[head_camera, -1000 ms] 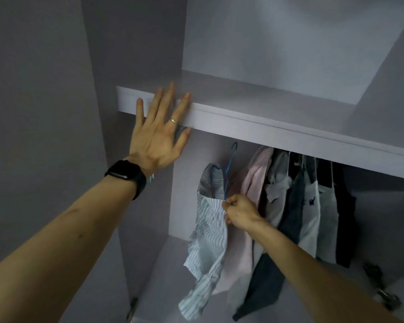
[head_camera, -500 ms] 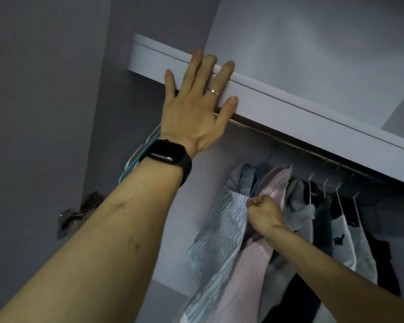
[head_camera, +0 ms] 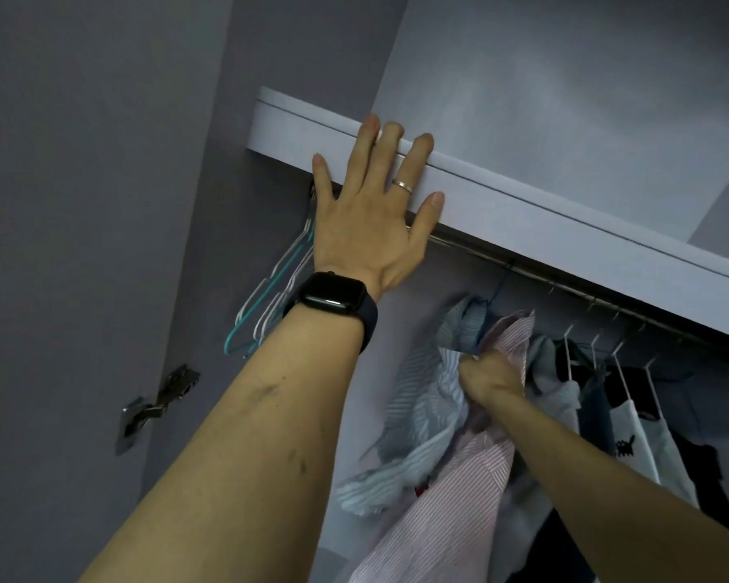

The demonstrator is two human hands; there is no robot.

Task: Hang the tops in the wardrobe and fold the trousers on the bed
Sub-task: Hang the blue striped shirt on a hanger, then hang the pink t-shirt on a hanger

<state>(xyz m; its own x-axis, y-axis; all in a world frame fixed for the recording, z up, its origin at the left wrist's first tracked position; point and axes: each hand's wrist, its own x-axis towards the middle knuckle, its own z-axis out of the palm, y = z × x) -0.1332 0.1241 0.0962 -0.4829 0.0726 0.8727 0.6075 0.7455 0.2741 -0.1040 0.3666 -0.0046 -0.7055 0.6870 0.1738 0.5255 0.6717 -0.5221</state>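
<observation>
The shelf point(head_camera: 565, 229) spans the wardrobe, with the rail point(head_camera: 565, 285) just beneath. The blue shirt point(head_camera: 421, 414) droops below the rail, touching a pink shirt point(head_camera: 459, 498). The left hand point(head_camera: 367, 220) lies flat, fingers straight, on the shelf edge. The right hand point(head_camera: 489, 378) is fisted round the blue shirt's collar at its hanger point(head_camera: 495, 294).

Two hands are counted, the left hand point(head_camera: 371, 229) and the right hand point(head_camera: 487, 378), with one black watch point(head_camera: 331, 298) and one ring point(head_camera: 402, 185) worn on the left. Two striped shirts are seen below the one rail point(head_camera: 607, 302) and one shelf point(head_camera: 565, 229): one blue-striped shirt point(head_camera: 421, 414) and one pink-striped shirt point(head_camera: 447, 519). Four white hanger necks point(head_camera: 568, 351) are counted beside them, the garments there being too overlapped to number, as is the one bunch of empty hangers point(head_camera: 270, 305) above the one hinge point(head_camera: 156, 408).
</observation>
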